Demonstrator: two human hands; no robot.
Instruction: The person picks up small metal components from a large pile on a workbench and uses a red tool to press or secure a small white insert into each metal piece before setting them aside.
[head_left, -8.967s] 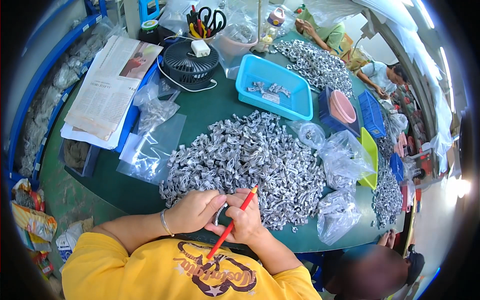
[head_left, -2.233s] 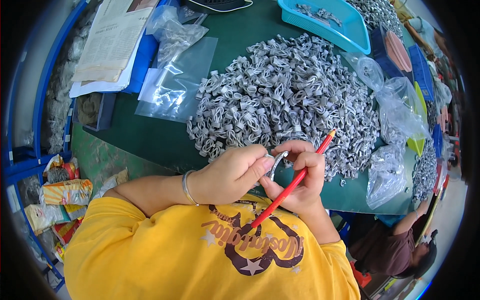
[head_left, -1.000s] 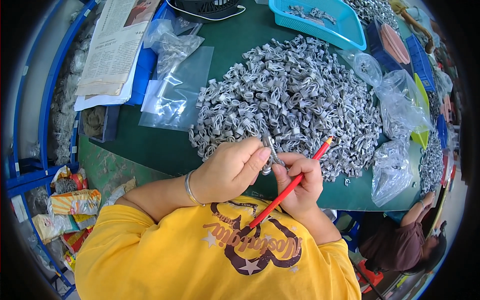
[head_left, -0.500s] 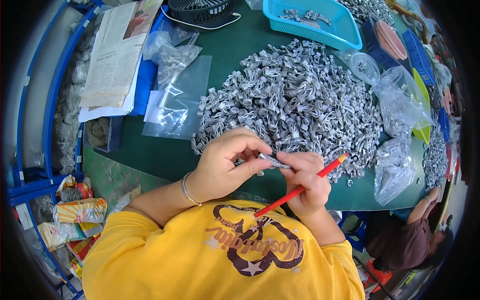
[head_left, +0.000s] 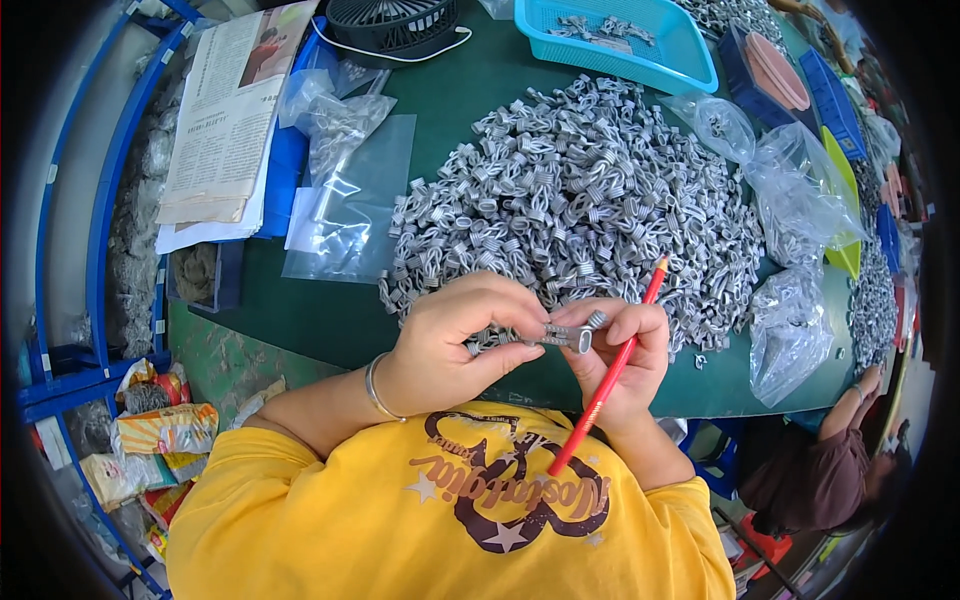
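A small grey ribbed piece with an oval end (head_left: 581, 342) is between my two hands, low in front of the heap. My left hand (head_left: 465, 325) is closed, thumb and forefinger pinching one end of it. My right hand (head_left: 630, 345) is closed too, its fingertips at the piece's oval end. Tucked through the right fingers is a red pencil (head_left: 600, 396), its sharpened tip pointing up and away. Just beyond both hands lies a large heap of similar grey looped pieces (head_left: 570, 190). Part of the held piece is hidden by my fingers.
A blue basket (head_left: 620, 62) with a few grey pieces and a black fan (head_left: 393, 25) stand at the back of the green table (head_left: 320, 325). Clear plastic bags (head_left: 790, 335) lie right, newspapers (head_left: 225, 120) left. A co-worker in a dark shirt (head_left: 810, 485) sits at far right.
The grey piece has turned, so its oval end now faces me. My right fingers have shifted along it, and the pencil has swung more upright, its tip moving left.
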